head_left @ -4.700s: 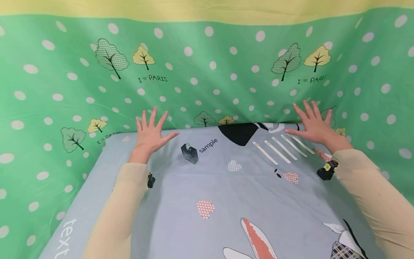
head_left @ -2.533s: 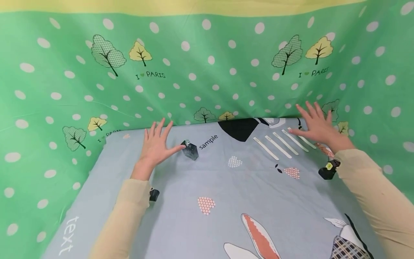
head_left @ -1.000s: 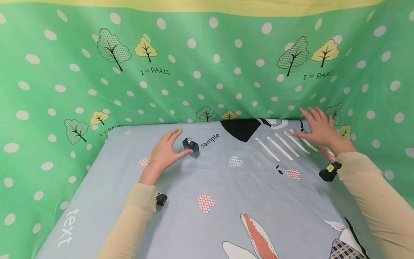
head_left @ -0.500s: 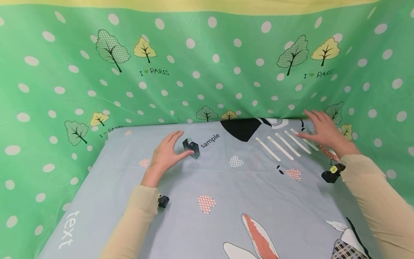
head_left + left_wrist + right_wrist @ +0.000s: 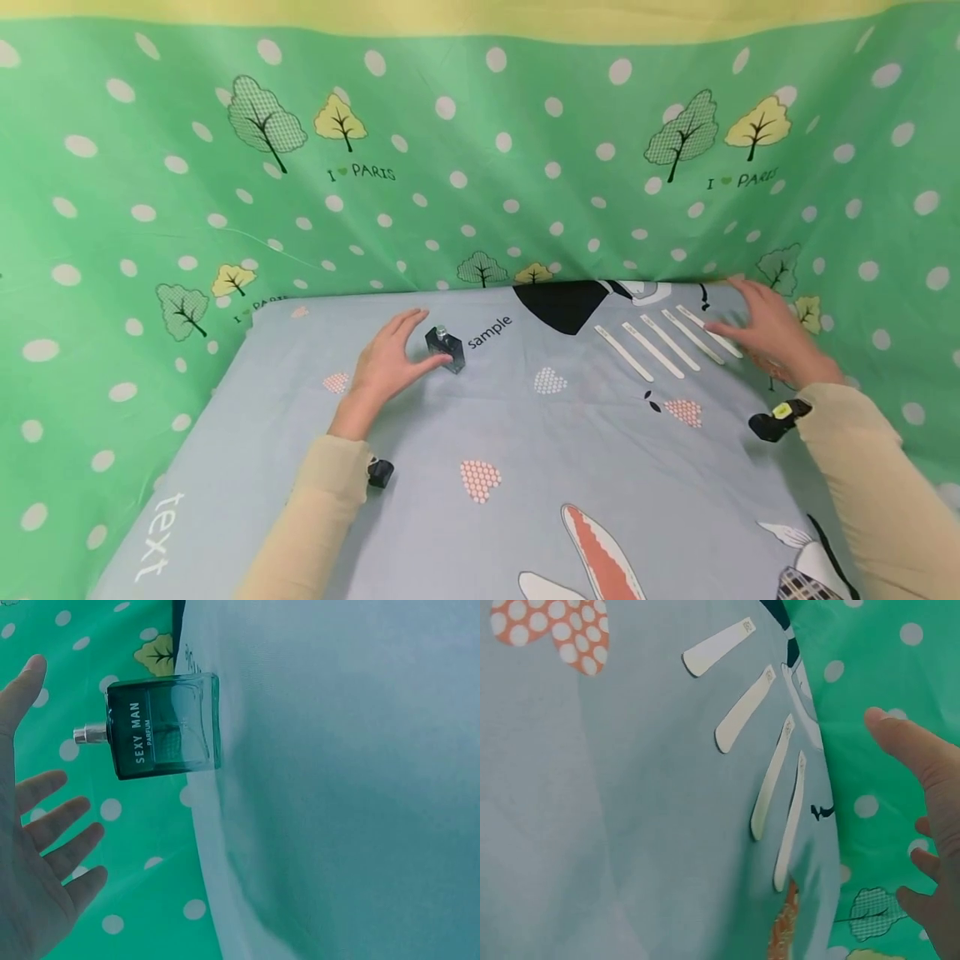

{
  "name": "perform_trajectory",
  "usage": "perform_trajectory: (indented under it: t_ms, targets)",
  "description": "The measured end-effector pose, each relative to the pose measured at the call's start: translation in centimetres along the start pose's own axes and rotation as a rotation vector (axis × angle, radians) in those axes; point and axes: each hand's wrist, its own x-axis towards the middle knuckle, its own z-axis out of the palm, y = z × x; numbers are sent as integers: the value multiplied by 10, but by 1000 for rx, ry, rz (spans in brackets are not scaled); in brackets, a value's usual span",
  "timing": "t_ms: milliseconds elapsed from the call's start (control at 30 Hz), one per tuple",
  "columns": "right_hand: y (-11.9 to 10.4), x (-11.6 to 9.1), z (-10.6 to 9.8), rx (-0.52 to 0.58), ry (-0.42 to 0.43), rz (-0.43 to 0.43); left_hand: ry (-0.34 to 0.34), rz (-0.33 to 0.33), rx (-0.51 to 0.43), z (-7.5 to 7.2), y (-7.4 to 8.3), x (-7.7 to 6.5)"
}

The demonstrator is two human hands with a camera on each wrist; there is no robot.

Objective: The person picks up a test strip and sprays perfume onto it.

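Note:
A dark glass perfume bottle [image 5: 450, 343] stands upright on the grey-blue cloth, lettered "SEXY MAN PARFUM" in the left wrist view. My left hand [image 5: 386, 362] is at its left side, fingers curved and parted from the thumb. The thumb overlaps the bottle in the head view, but the left wrist view shows the hand [image 5: 34, 855] apart from the bottle [image 5: 165, 727]. Several white perfume test strips [image 5: 624, 353] lie side by side at the back right. Over their right end hovers my right hand [image 5: 776, 333], fingers loosely bent, holding nothing.
The printed cloth [image 5: 420, 433] covers the table, with hearts, lettering and rabbit ears drawn on it. A green dotted curtain [image 5: 420, 150] rises behind the table's back edge and along both sides. Small black cameras [image 5: 772, 425] sit at the wrists.
My left hand has come right and closer to the bottle, its spread fingers now curved. The right hand has lowered and shifted slightly right, its fingers drawing together. The bottle and strips stay in place.

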Motion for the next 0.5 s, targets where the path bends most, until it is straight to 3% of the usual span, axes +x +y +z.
perform_trajectory:
  t_ms: [500]
  targets:
    - [21,-14,19,138,43,90,3,-16,-25,1,-4,-3]
